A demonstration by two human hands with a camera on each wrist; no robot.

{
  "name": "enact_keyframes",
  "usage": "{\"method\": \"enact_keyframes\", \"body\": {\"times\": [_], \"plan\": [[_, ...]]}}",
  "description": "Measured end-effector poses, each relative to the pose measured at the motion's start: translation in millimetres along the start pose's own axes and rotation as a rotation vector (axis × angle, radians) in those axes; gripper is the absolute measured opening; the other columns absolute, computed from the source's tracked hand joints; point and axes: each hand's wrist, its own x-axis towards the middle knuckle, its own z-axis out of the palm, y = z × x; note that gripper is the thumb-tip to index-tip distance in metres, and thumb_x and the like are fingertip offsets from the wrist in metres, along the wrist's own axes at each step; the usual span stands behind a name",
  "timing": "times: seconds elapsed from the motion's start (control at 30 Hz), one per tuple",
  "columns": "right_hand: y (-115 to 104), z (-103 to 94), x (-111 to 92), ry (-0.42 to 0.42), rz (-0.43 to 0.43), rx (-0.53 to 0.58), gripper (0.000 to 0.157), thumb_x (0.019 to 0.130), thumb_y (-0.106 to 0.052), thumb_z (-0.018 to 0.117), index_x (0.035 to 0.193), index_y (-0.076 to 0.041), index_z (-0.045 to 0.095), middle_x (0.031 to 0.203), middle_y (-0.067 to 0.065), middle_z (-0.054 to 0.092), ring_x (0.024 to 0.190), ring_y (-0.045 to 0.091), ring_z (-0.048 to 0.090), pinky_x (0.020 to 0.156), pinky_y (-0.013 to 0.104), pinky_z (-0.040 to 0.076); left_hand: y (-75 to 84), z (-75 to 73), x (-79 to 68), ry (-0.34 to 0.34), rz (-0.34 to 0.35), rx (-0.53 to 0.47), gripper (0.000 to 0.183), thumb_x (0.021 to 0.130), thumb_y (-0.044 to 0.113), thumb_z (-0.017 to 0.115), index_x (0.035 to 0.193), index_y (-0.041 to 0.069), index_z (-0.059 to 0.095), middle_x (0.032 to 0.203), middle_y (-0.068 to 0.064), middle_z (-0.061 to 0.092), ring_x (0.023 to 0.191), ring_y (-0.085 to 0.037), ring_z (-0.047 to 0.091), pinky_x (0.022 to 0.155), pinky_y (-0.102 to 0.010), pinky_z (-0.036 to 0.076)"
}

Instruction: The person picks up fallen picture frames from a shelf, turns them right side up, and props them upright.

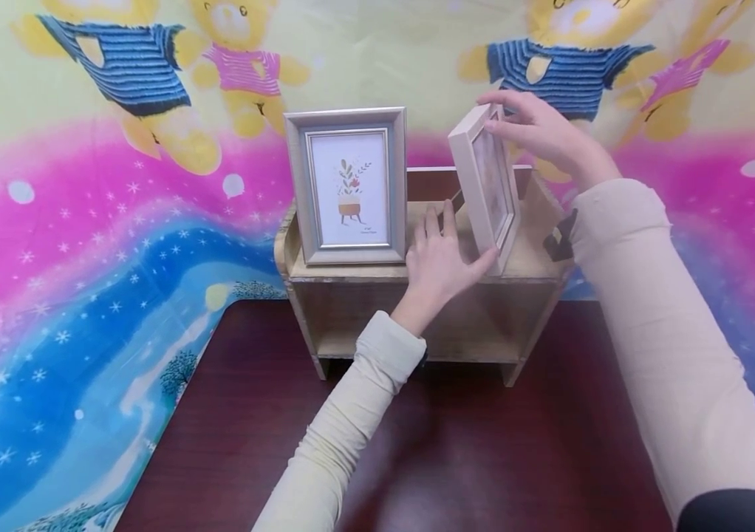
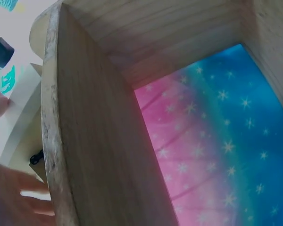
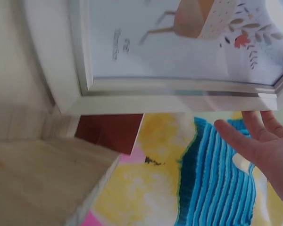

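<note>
A white picture frame (image 1: 477, 185) stands turned sideways on the upper shelf of a small wooden rack (image 1: 351, 273). My right hand (image 1: 544, 133) holds its top edge; in the right wrist view, fingers (image 3: 254, 127) reach behind the frame's edge. Low at the frame's left side is my left hand (image 1: 440, 258), its fingers spread over the shelf and its thumb at the frame's lower front edge. To the left stands a silver-grey picture frame (image 1: 298, 185), facing forward with a plant print. Close up, the right wrist view shows the white frame's plant print (image 3: 198, 19).
The rack stands on a dark red table (image 1: 218, 428) against a bear-printed cloth backdrop (image 1: 52, 258). A lower shelf (image 1: 417, 351) lies under the hands. The rack's raised right side panel (image 1: 544, 196) is close to the right forearm.
</note>
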Motion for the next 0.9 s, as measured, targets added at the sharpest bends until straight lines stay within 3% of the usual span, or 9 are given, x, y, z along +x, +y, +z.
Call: {"method": "enact_keyframes", "body": {"times": [0.17,0.27,0.33,0.43,0.53,0.63,0.73,0.87,0.9], "plan": [[4.3,-6.2,-2.7,0.023,0.0,-0.076,0.049,0.091,-0.028,0.05,0.139,-0.026,0.039,0.137,0.011,0.026,0.123,0.04,0.035,0.096,0.056,0.03,-4.8,1.4,-7.0,0.227,0.111,-0.109,0.082,0.079,0.05,0.053,0.141,0.002,0.028,0.141,-0.015,0.034,0.128,-0.026,0.035,0.093,-0.036,0.042],[7.2,-9.6,-4.4,0.048,0.035,-0.114,0.049,0.091,-0.027,0.051,0.138,-0.03,0.039,0.128,0.012,0.025,0.12,0.038,0.037,0.092,0.052,0.032,-7.9,3.0,-10.1,0.347,0.163,-0.217,0.076,0.078,0.036,0.06,0.139,0.001,0.03,0.131,-0.013,0.047,0.117,-0.024,0.047,0.079,-0.034,0.049],[9.4,-11.6,-6.1,0.065,0.061,-0.136,0.049,0.091,-0.028,0.051,0.138,-0.032,0.039,0.122,0.012,0.025,0.118,0.038,0.037,0.088,0.046,0.033,-9.2,3.3,-11.2,0.388,0.185,-0.277,0.072,0.077,0.029,0.061,0.138,0.004,0.031,0.122,-0.011,0.053,0.103,-0.021,0.055,0.066,-0.032,0.051],[12.1,-15.3,-9.3,0.063,0.053,-0.171,0.049,0.092,-0.026,0.05,0.139,-0.028,0.038,0.131,0.013,0.027,0.117,0.039,0.038,0.085,0.043,0.036,-11.1,3.7,-11.5,0.403,0.201,-0.337,0.065,0.078,0.021,0.061,0.136,0.005,0.034,0.11,-0.01,0.058,0.077,-0.018,0.059,0.054,-0.03,0.048],[13.1,-20.1,-13.5,0.048,0.045,-0.201,0.049,0.092,-0.024,0.047,0.14,-0.026,0.036,0.142,0.012,0.026,0.117,0.042,0.039,0.085,0.045,0.039,-12.3,3.2,-10.8,0.395,0.2,-0.382,0.059,0.08,0.014,0.059,0.134,0.002,0.038,0.098,-0.012,0.06,0.063,-0.017,0.055,0.052,-0.028,0.047],[12.1,-23.6,-17.5,0.043,0.034,-0.236,0.048,0.093,-0.022,0.044,0.14,-0.024,0.037,0.143,0.013,0.028,0.113,0.043,0.043,0.084,0.048,0.043,-12.9,1.7,-9.6,0.381,0.182,-0.412,0.055,0.082,0.008,0.057,0.133,0.001,0.041,0.092,-0.012,0.061,0.066,-0.018,0.056,0.056,-0.029,0.048],[10.9,-25.2,-20.4,0.071,0.015,-0.313,0.046,0.093,-0.018,0.039,0.139,-0.021,0.039,0.137,0.017,0.034,0.103,0.038,0.048,0.074,0.035,0.048,-13.3,0.1,-7.9,0.363,0.162,-0.391,0.052,0.083,0.006,0.056,0.133,0.001,0.042,0.092,-0.014,0.062,0.07,-0.021,0.058,0.061,-0.032,0.049],[11.1,-26.5,-23.2,0.132,-0.007,-0.431,0.047,0.092,-0.009,0.034,0.137,-0.018,0.043,0.129,0.021,0.04,0.092,0.032,0.048,0.056,0.02,0.039,-14.4,-2.1,-4.8,0.33,0.136,-0.329,0.051,0.085,0.005,0.055,0.134,0.001,0.042,0.096,-0.015,0.063,0.078,-0.026,0.061,0.064,-0.035,0.05],[11.8,-26.6,-24.1,0.157,-0.021,-0.452,0.047,0.092,-0.007,0.033,0.136,-0.016,0.044,0.126,0.022,0.043,0.091,0.031,0.046,0.055,0.022,0.037,-14.8,-2.4,-3.7,0.324,0.129,-0.314,0.051,0.085,0.005,0.054,0.134,0.001,0.042,0.096,-0.015,0.063,0.08,-0.027,0.061,0.064,-0.036,0.05]]}}
